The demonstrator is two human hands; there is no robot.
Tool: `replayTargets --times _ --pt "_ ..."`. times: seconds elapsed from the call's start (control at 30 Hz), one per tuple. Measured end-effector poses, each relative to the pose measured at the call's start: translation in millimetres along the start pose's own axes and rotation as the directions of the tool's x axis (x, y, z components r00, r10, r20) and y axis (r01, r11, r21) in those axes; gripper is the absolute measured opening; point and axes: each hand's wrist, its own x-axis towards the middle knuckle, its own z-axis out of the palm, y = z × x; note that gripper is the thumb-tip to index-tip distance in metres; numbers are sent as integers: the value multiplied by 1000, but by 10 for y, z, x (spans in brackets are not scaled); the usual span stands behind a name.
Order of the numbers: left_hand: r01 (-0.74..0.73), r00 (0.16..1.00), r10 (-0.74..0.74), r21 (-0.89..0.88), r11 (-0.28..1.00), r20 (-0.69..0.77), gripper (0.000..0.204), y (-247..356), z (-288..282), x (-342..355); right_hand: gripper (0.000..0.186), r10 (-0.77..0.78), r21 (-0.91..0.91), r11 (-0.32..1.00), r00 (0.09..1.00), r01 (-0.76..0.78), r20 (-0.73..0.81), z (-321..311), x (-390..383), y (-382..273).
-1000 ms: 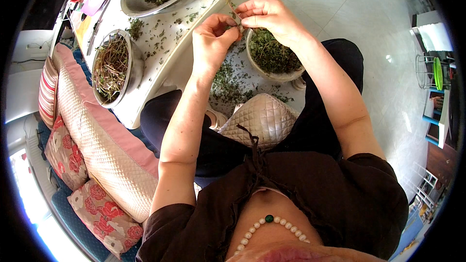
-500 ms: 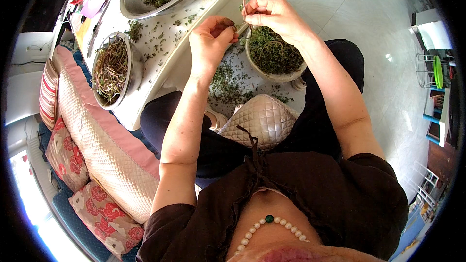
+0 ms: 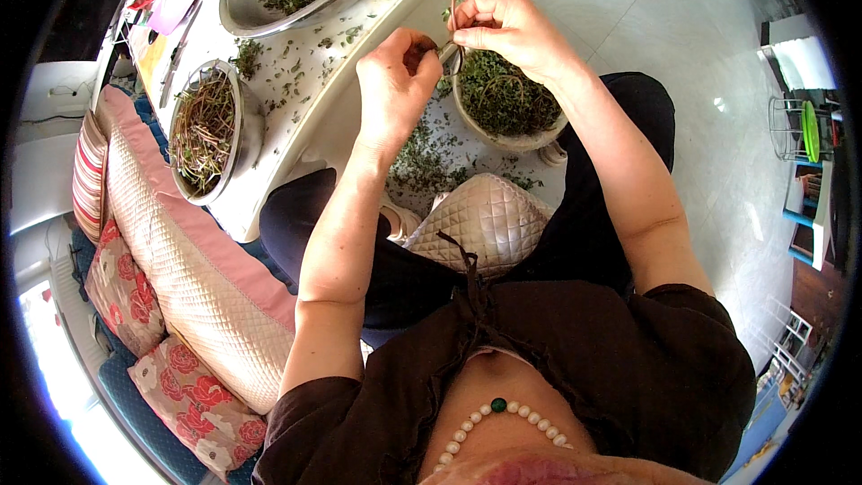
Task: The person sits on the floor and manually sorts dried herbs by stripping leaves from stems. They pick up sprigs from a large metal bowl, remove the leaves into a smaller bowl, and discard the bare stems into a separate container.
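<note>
My right hand (image 3: 507, 34) pinches a thin reddish plant stem (image 3: 453, 2) with small green leaves at its top. The stem stands roughly upright between thumb and fingers. Close beside its lower part, my left hand (image 3: 398, 85) is closed, thumb against curled fingers. What those fingers hold, if anything, is hidden. Below the right hand is a round pale bowl (image 3: 512, 145) full of green leafy sprigs (image 3: 505, 97). Loose green leaves (image 3: 422, 162) lie scattered beneath my hands.
On the white table (image 3: 296, 130) at left stand a metal bowl of bare stems (image 3: 202, 130) and a larger metal basin (image 3: 241, 13) with leaves. Leaf bits litter the tabletop. A quilted cloth (image 3: 485, 224) lies between my knees. A sofa with cushions (image 3: 193, 395) is at left.
My left hand has shifted slightly right, closer to the stem, and its fingers have turned inward. The right hand stays nearly still with the stem.
</note>
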Motion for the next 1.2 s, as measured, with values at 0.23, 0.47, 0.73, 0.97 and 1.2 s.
replayTargets --times 0.23,0.47,0.73,0.97,1.2 --pt "220 944 -328 -662 716 -41 10 -176 -144 146 8 -47 64 997 998 44 44 19 -28 -104" --pt "322 947 -189 -750 578 261 19 -152 -9 156 11 -111 170 983 968 73 225 -34 -22 -91" --pt "454 882 -84 -790 412 464 26 -103 -34 128 10 -138 304 950 966 66 220 -73 -32 -78" --pt "337 926 -64 -739 584 372 20 -26 -54 102 10 -67 239 971 973 13 220 -151 -63 -16" --pt "161 975 -62 -494 854 211 13 -38 20 98 15 56 195 975 962 -110 266 -161 -86 -22"
